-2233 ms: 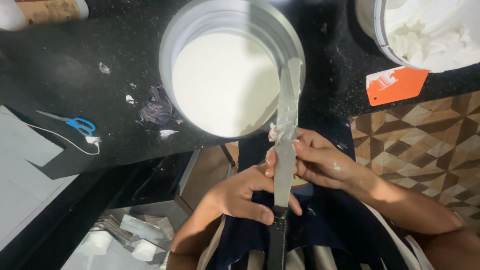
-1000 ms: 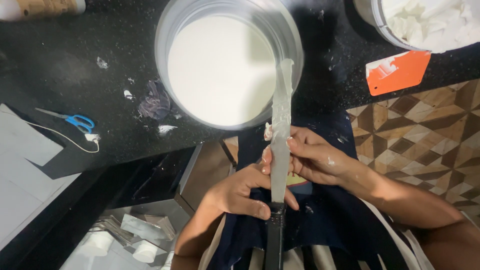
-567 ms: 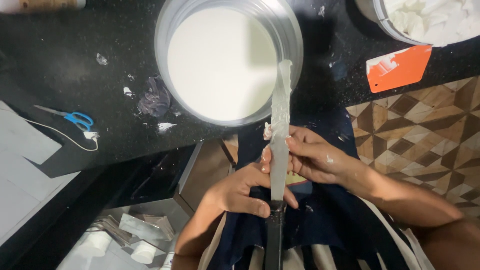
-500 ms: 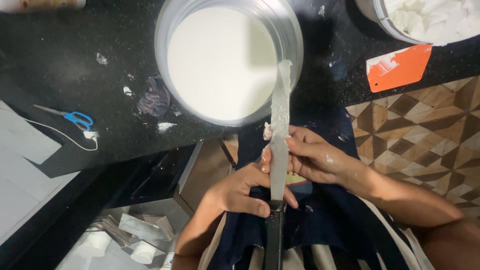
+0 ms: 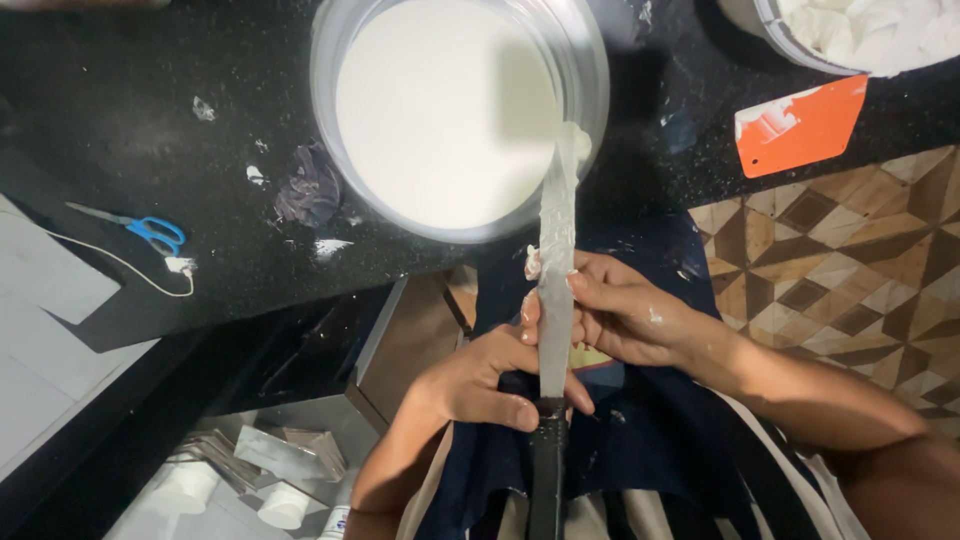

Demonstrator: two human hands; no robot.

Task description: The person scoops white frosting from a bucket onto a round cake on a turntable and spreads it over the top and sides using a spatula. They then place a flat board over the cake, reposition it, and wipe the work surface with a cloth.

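My left hand (image 5: 480, 385) grips a long flat spatula (image 5: 556, 270) just above its black handle (image 5: 546, 480). My right hand (image 5: 625, 315) pinches the cream-smeared blade at its middle, with white cream on the fingers. The blade's tip rests on the rim of a large steel bowl (image 5: 592, 70) full of smooth white cream (image 5: 440, 110) on the black counter (image 5: 120, 110).
An orange scraper (image 5: 800, 125) with cream on it lies at the counter's right edge. A second bowl of white cream (image 5: 860, 30) stands at the top right. Blue-handled scissors (image 5: 150, 232) lie at the left. A dark crumpled scrap (image 5: 308, 190) sits by the bowl. An open drawer (image 5: 250, 470) is below.
The view has drifted upward and the bowl has slid toward the top edge. Both hands keep the same hold on the spatula, whose tip stays at the bowl's rim.
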